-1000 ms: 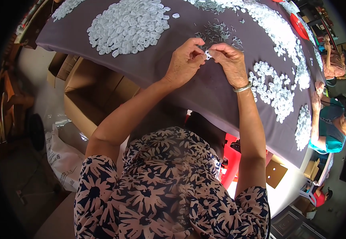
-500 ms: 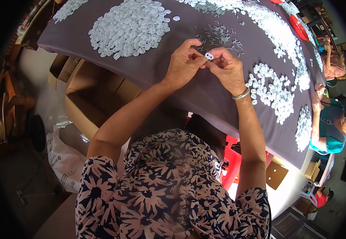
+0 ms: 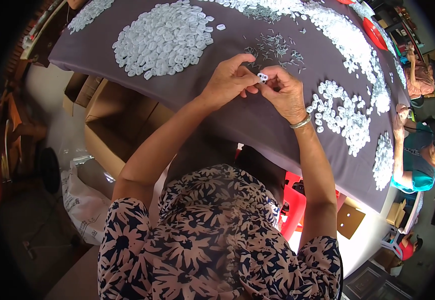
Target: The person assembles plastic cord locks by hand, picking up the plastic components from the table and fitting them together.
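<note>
At the far left of the table (image 3: 257, 125), draped in a grey-purple cloth, lies a broad heap of small white plastic pieces (image 3: 163, 39), well apart from the hands. The left forearm rises from the lower edge, bare below a dark floral sleeve, and bends inward at the wrist. The left hand (image 3: 227, 82) is curled, knuckles up, its fingers (image 3: 250, 80) closed in a pinch on one small white plastic piece with two dark holes (image 3: 262, 77) — held just above the cloth, between the two hands. The right hand (image 3: 285, 92) meets it from the other side, thumb and forefinger closed on the same piece, the remaining fingers folded under. A silver bangle (image 3: 301, 122) circles the right wrist, and the right forearm drops steeply toward the lower edge. Just beyond the hands lies a scatter of thin grey metal pins (image 3: 276, 47). To the right — near the right wrist — spreads another loose patch of white pieces (image 3: 340, 112).
</note>
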The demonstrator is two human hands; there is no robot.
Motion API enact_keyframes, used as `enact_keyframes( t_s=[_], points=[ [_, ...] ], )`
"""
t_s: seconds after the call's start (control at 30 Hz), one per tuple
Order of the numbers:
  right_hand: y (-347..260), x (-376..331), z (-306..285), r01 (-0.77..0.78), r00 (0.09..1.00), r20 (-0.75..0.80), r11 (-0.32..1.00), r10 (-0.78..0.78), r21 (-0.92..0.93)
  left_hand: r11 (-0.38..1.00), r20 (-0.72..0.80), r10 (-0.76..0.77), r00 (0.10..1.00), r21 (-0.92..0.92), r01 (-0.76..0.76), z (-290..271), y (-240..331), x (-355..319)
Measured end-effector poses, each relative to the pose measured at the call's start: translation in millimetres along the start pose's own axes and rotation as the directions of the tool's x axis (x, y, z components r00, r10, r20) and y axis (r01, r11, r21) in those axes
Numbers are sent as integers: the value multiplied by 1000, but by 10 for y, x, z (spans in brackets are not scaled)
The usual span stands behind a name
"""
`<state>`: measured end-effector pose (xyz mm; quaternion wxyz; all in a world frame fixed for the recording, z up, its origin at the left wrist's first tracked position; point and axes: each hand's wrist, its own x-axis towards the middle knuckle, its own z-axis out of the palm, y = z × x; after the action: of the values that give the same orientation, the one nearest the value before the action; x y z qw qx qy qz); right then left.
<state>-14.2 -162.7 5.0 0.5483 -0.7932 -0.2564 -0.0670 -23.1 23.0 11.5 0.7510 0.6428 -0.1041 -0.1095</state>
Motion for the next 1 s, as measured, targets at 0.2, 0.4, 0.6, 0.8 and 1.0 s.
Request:
enact_keyframes(
  t_s=[0.2, 0.4, 0.6, 0.8, 1.0],
  points=[
    [-109, 31, 14, 100, 994, -20, 986, -104, -136, 999, -11, -11, 1000, 49, 12, -18, 41, 7],
    [-153, 15, 23, 124, 992, -3, 975, -127, -184, 998, -48, 36, 998, 44, -34, 42, -49, 16],
    [-165, 31, -33, 179, 984, 88, 914, -157, -363, 999, -62, -6, 998, 44, 9, 47, -8, -12],
    [-132, 19, -73, 382, 922, 293, 734, -255, -562, 997, 63, -57, 996, 63, 53, -5, 62, -20],
    [-93, -57, -17, 415, 907, 327, 708, -266, -572, 991, 167, -133, 977, 41, 128, -46, 133, -31]
  ],
)
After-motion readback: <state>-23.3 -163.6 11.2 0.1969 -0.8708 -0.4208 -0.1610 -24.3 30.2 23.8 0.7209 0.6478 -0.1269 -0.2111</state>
